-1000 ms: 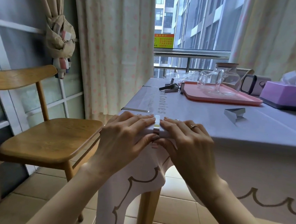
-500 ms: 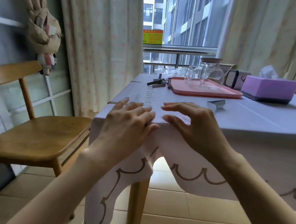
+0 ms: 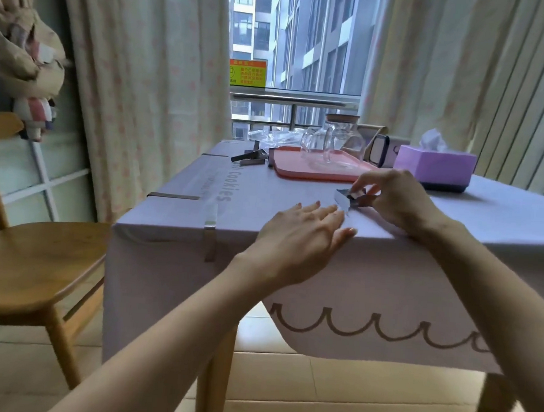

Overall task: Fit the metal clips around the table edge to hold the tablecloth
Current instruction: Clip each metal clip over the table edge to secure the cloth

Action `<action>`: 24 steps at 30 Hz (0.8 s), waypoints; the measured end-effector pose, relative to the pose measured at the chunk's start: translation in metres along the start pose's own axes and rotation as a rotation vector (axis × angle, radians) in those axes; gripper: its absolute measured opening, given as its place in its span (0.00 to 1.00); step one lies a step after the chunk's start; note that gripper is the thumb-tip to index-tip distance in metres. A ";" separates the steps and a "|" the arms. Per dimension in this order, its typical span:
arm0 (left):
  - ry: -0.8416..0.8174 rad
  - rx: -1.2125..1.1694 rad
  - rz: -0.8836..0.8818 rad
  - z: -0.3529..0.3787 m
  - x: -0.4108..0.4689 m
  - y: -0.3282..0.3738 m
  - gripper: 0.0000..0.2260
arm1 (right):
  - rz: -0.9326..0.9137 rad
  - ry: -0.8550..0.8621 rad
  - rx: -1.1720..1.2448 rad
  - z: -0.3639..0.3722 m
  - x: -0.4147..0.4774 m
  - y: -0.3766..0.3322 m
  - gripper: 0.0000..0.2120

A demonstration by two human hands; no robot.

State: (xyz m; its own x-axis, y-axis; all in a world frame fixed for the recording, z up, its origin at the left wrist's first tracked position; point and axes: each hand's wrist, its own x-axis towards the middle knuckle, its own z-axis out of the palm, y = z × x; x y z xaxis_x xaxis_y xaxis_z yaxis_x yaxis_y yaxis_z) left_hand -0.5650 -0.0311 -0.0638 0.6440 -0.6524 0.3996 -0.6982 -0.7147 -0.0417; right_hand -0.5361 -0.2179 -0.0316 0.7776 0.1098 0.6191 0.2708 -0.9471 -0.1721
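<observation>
The left hand [image 3: 304, 236] lies flat, fingers spread, on the tablecloth [image 3: 387, 276] at the near table edge. Left of it, two clips [image 3: 209, 234] grip the edges. Just beyond, the right hand [image 3: 392, 200] pinches one loose clip [image 3: 344, 200]. Farther off, spare clips [image 3: 250, 156] lie beside one pink tray [image 3: 298, 172].

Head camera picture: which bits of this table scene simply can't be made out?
- Loose metal clip under the right hand: fingers cover its far part.
- Fitted clip at the near edge: its underside grip lies beneath the table.
- Tablecloth lettering: partly faded and foreshortened.
- Spare clips by the pink tray: too small to count.
- Table's right side: cut off by the picture edge.
- Left hand: covers the cloth under it.
</observation>
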 end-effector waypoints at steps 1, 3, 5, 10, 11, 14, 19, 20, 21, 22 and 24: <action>0.003 0.015 0.011 -0.001 -0.001 -0.001 0.24 | -0.003 0.029 -0.004 0.000 -0.001 0.001 0.07; 0.002 0.056 0.039 -0.003 -0.002 -0.001 0.24 | 0.011 0.048 0.008 -0.004 -0.004 0.004 0.05; 0.012 0.093 0.064 -0.003 -0.004 -0.002 0.25 | 0.051 0.032 0.039 -0.010 -0.007 0.009 0.05; 0.116 0.097 0.186 -0.002 -0.001 0.000 0.30 | 0.189 0.053 0.307 -0.031 -0.023 0.021 0.06; 0.097 0.090 0.189 -0.002 0.003 0.005 0.28 | 0.221 0.065 0.378 -0.034 -0.027 0.023 0.06; 0.016 0.054 0.189 0.001 0.019 0.026 0.24 | 0.281 0.135 0.537 -0.040 -0.035 0.028 0.06; -0.170 0.011 0.152 0.000 0.051 0.050 0.28 | 0.305 0.228 0.579 -0.047 -0.050 0.034 0.07; -0.199 0.008 0.153 0.000 0.056 0.053 0.28 | 0.316 0.248 0.595 -0.049 -0.053 0.036 0.08; -0.220 0.003 0.161 -0.001 0.060 0.056 0.28 | 0.337 0.266 0.614 -0.052 -0.055 0.039 0.08; -0.231 -0.002 0.173 -0.001 0.063 0.059 0.28 | 0.363 0.282 0.639 -0.055 -0.058 0.041 0.09; -0.219 -0.003 0.201 0.002 0.065 0.064 0.28 | 0.425 0.306 0.697 -0.059 -0.062 0.044 0.15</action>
State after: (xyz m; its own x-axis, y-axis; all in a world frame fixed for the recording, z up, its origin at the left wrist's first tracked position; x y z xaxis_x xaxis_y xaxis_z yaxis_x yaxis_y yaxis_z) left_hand -0.5671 -0.1193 -0.0425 0.5449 -0.8196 0.1767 -0.8191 -0.5654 -0.0967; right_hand -0.6057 -0.2843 -0.0320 0.7322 -0.3917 0.5572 0.3555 -0.4780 -0.8032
